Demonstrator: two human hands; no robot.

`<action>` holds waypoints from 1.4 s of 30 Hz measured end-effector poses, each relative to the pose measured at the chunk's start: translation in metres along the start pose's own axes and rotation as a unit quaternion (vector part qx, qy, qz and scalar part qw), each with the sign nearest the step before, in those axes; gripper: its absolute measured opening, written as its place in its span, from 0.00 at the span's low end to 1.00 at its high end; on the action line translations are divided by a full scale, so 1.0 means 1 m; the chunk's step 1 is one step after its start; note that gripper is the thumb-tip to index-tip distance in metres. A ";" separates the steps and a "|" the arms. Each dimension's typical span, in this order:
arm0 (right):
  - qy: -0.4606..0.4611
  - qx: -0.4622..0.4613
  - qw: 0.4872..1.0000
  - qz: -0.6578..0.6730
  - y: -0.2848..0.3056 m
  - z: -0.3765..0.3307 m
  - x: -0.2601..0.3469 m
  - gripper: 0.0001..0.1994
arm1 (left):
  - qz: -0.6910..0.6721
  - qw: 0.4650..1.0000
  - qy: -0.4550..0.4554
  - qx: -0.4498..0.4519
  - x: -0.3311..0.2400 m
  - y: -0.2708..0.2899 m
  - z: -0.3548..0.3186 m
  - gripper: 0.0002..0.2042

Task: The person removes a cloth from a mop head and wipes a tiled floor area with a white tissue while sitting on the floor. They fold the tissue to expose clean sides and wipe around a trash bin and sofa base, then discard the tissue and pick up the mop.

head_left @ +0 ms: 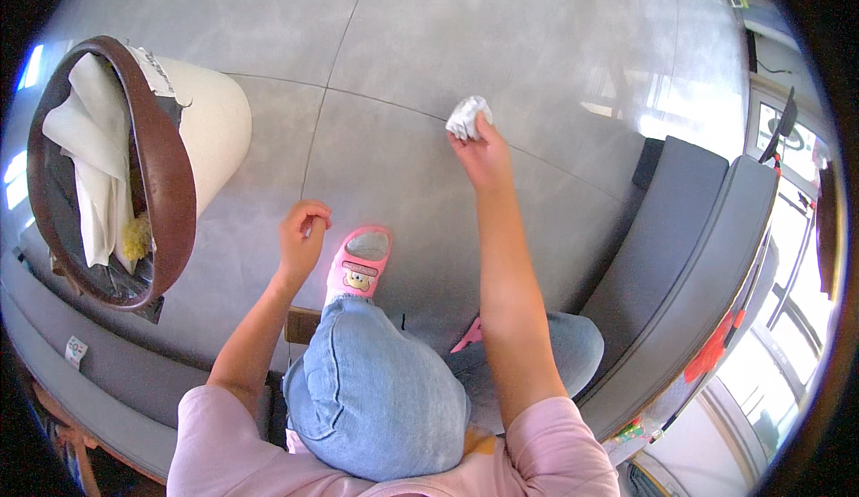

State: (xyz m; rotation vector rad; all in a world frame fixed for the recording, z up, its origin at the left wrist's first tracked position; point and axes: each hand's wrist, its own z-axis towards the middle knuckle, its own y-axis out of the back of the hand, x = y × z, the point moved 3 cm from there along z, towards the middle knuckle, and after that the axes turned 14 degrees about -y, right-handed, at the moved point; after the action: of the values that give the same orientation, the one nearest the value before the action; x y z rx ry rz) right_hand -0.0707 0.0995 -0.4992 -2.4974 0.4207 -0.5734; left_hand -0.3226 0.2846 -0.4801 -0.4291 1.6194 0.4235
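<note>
R hand (483, 152) is stretched out fwd w/ arm nearly straight, fingers pinched shut on a crumpled white tissue (468, 117). Tissue sits at the fingertips, above the grey tiled floor (537, 41), just past a tile seam; can't tell if it touches the floor or hangs just over it. L hand (302, 233) is loosely curled, fingers bent in toward the palm, nothing visibly in it; whether it's fully closed can't be told. It hovers just beside a pink slipper (360, 264) w/ a cartoon face on the strap, worn on the person's foot. The two hands are well apart, L near the slipper, R far out ahead.

Person is crouched or seated low: blue jeans (376, 399) w/ knees bent up, pink sleeves (215, 443) at the bottom edge. A second bit of pink footwear (467, 336) peeks out by the R forearm.

Upper left: white bin (210, 121) w/ a brown rim (170, 175), tilted toward the camera by the lens; inside are white paper (89, 157) sheets, a dark liner, and something yellow (136, 236). Bin is well apart from the tissue. Grey cushioned seat (689, 255) runs along the right side; another grey bench (98, 381) at lower left. Bright windows at far right.
</note>
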 end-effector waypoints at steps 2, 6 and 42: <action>-0.038 0.050 0.994 0.085 0.013 -0.014 0.000 0.14 | 0.005 1.000 -0.003 -0.007 -0.002 0.001 0.002 0.06; -0.045 0.023 0.995 0.081 0.004 -0.032 -0.003 0.17 | -0.021 1.000 0.005 -0.022 -0.003 0.005 0.004 0.07; -0.186 0.164 0.953 -0.173 -0.126 -0.173 -0.082 0.18 | 0.106 0.991 -0.076 -0.013 -0.206 -0.020 0.025 0.18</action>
State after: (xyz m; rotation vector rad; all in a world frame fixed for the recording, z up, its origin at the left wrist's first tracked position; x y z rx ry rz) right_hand -0.2023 0.1601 -0.3211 -2.2889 -0.2443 -0.2583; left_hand -0.2734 0.2853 -0.2775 -0.2383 1.5165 0.6223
